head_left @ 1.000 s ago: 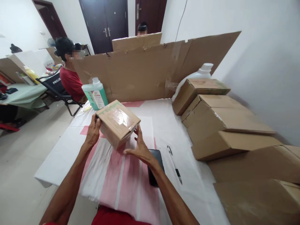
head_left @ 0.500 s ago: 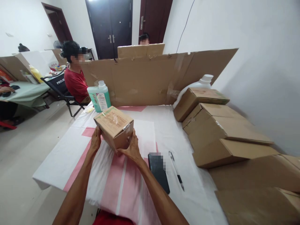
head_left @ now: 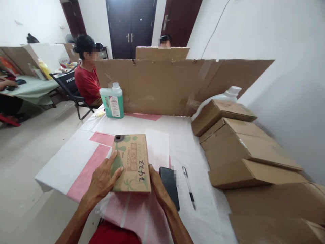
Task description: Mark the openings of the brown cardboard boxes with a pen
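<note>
Cardboard, stiff and probably light, made the small printed box (head_left: 131, 162) on the tabletop (head_left: 185, 142) easy to hold by its side faces, where the left hand (head_left: 103, 178) and right hand (head_left: 158, 184) gripped it.

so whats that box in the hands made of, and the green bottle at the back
The box looks like brown corrugated cardboard, matt, with green print and handwritten digits on top; the left hand and right hand grip its sides. The green bottle seems translucent plastic, slightly glossy, with a white cap and a paper-like label.
</note>
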A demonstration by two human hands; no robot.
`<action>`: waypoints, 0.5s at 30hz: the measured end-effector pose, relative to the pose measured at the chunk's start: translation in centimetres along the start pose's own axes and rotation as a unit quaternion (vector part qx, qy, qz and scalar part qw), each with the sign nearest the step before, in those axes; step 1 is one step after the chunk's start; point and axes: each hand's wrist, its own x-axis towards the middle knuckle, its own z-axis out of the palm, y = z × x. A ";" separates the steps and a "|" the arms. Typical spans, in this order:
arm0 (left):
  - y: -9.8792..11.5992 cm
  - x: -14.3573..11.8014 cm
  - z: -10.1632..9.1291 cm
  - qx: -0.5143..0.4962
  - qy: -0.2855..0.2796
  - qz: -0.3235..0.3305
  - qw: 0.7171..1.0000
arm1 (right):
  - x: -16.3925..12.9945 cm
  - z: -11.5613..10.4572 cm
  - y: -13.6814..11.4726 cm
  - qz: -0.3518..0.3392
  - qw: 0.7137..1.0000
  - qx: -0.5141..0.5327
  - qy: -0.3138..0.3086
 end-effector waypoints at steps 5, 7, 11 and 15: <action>-1.6 -1.1 -1.3 -0.060 -0.048 -0.098 0.992 | -0.1 0.1 -0.5 0.015 0.997 -0.045 -0.052; -2.3 0.0 -1.7 -0.094 -0.049 -0.113 0.988 | -0.7 0.0 -1.1 0.018 0.996 -0.036 -0.078; -3.7 4.4 -0.9 -0.210 0.008 -0.140 0.968 | -2.0 0.0 -2.1 0.025 0.996 -0.019 -0.085; -3.9 8.2 1.5 -0.305 -0.037 -0.127 0.943 | -3.1 0.0 -0.9 0.014 0.997 -0.031 -0.076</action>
